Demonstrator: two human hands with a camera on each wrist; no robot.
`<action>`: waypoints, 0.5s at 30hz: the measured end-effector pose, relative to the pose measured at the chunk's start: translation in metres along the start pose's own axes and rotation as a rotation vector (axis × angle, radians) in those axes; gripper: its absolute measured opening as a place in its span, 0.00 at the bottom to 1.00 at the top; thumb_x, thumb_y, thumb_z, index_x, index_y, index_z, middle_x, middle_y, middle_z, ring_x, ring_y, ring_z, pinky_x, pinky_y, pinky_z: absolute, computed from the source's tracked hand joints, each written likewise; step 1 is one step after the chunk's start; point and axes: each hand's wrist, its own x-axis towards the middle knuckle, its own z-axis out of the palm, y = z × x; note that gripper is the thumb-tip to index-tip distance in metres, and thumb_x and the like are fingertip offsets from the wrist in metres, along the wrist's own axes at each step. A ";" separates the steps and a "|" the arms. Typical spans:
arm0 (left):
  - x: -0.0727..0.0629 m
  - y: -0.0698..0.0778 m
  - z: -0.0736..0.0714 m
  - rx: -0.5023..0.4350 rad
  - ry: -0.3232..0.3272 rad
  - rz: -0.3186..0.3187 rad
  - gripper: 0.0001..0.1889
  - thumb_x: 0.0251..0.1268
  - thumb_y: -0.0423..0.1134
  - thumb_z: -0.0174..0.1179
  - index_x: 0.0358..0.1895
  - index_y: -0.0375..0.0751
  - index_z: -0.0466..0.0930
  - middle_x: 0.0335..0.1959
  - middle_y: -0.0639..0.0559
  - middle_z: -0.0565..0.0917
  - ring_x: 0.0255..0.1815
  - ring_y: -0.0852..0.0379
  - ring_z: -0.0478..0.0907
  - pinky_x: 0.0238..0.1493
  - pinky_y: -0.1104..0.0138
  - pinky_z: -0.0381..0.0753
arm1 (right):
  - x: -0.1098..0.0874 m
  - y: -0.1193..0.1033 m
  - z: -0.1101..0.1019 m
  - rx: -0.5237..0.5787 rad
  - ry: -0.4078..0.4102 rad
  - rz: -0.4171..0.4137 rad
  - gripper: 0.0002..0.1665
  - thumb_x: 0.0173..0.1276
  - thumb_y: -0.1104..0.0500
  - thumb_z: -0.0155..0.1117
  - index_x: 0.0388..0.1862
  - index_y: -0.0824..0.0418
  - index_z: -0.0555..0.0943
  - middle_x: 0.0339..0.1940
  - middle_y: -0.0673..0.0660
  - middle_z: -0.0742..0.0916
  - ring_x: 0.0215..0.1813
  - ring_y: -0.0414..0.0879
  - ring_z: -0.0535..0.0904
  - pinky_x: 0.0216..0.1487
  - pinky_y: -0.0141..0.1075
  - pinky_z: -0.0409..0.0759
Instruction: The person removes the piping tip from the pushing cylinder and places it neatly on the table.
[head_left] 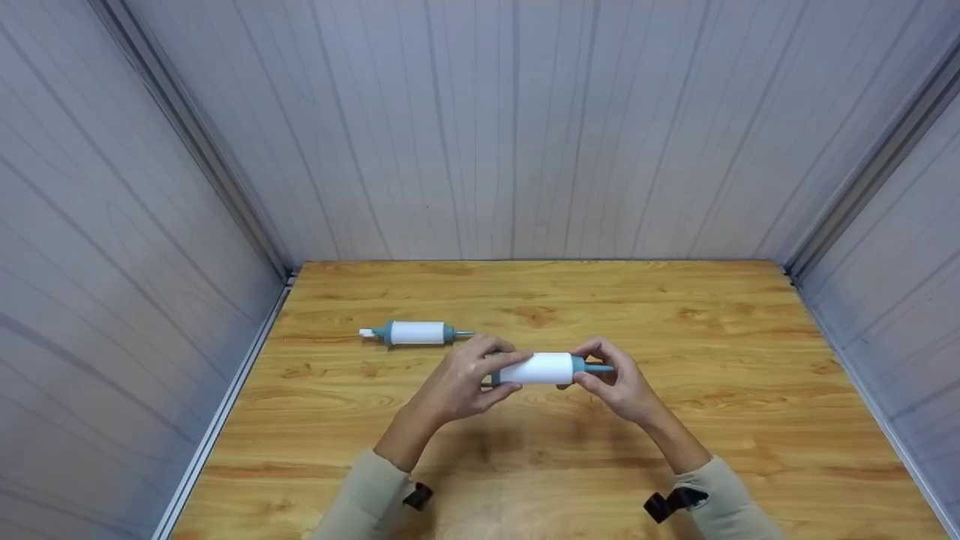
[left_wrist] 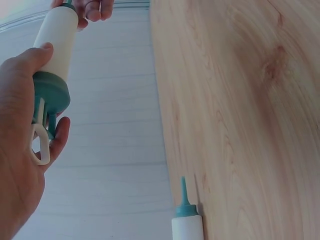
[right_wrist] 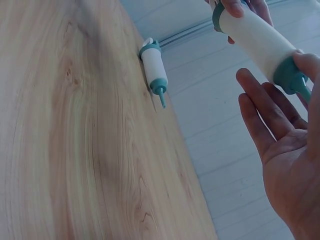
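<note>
A piping syringe [head_left: 541,368] with a white barrel and teal end caps is held level above the table by both hands. My left hand [head_left: 459,381] grips its rear end, with the thumb on the barrel in the left wrist view. A white loop handle [left_wrist: 43,145] sticks out behind the teal rear cap [left_wrist: 52,92] by the palm. At the nozzle end, my right hand [head_left: 624,384] pinches the teal front cap [right_wrist: 287,75] between thumb and forefinger. Its other fingers [right_wrist: 257,120] extend away from the barrel. The slim teal nozzle [head_left: 600,367] points right.
A second syringe [head_left: 418,332] of the same kind lies on the wooden table [head_left: 675,315], behind and left of the hands, nozzle to the right. Pale panel walls [head_left: 480,135] border the table at the back and sides. Both wrists carry small black mounts [head_left: 667,504].
</note>
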 end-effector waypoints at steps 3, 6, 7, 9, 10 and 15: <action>0.001 0.002 -0.001 0.022 0.002 0.011 0.26 0.72 0.45 0.80 0.72 0.52 0.88 0.59 0.48 0.91 0.55 0.51 0.89 0.54 0.58 0.93 | 0.000 -0.001 0.001 0.041 0.002 -0.008 0.15 0.82 0.78 0.56 0.62 0.84 0.68 0.57 0.47 0.87 0.49 0.45 0.96 0.53 0.40 0.96; 0.001 0.003 0.000 0.051 0.015 0.029 0.27 0.69 0.44 0.82 0.70 0.51 0.89 0.58 0.49 0.91 0.54 0.51 0.89 0.53 0.59 0.93 | 0.001 -0.003 0.003 0.063 0.003 -0.020 0.14 0.82 0.78 0.56 0.60 0.85 0.67 0.55 0.47 0.88 0.48 0.43 0.95 0.52 0.42 0.96; 0.001 0.003 0.001 0.062 0.019 0.036 0.27 0.69 0.44 0.82 0.70 0.51 0.89 0.57 0.50 0.91 0.54 0.52 0.89 0.53 0.59 0.93 | 0.001 -0.003 0.003 0.064 0.006 -0.025 0.14 0.81 0.79 0.57 0.60 0.85 0.67 0.55 0.47 0.88 0.48 0.42 0.95 0.51 0.42 0.96; 0.001 0.003 0.001 0.074 0.026 0.049 0.27 0.68 0.45 0.83 0.70 0.51 0.89 0.57 0.50 0.91 0.54 0.53 0.88 0.53 0.60 0.92 | 0.001 -0.004 0.004 0.057 0.010 -0.038 0.14 0.80 0.79 0.57 0.59 0.84 0.68 0.54 0.47 0.88 0.46 0.41 0.94 0.49 0.40 0.96; 0.001 0.003 0.001 0.081 0.030 0.054 0.27 0.68 0.45 0.82 0.69 0.52 0.89 0.57 0.50 0.91 0.54 0.53 0.88 0.53 0.60 0.92 | 0.001 -0.005 0.004 0.054 0.009 -0.046 0.14 0.80 0.80 0.58 0.58 0.84 0.68 0.54 0.47 0.88 0.45 0.41 0.93 0.48 0.39 0.95; 0.000 0.005 0.000 0.076 0.045 0.067 0.26 0.68 0.45 0.83 0.68 0.52 0.90 0.56 0.51 0.91 0.53 0.54 0.88 0.51 0.61 0.91 | 0.000 -0.008 0.003 0.021 0.013 -0.049 0.14 0.77 0.81 0.59 0.57 0.82 0.70 0.52 0.44 0.88 0.43 0.36 0.88 0.41 0.33 0.91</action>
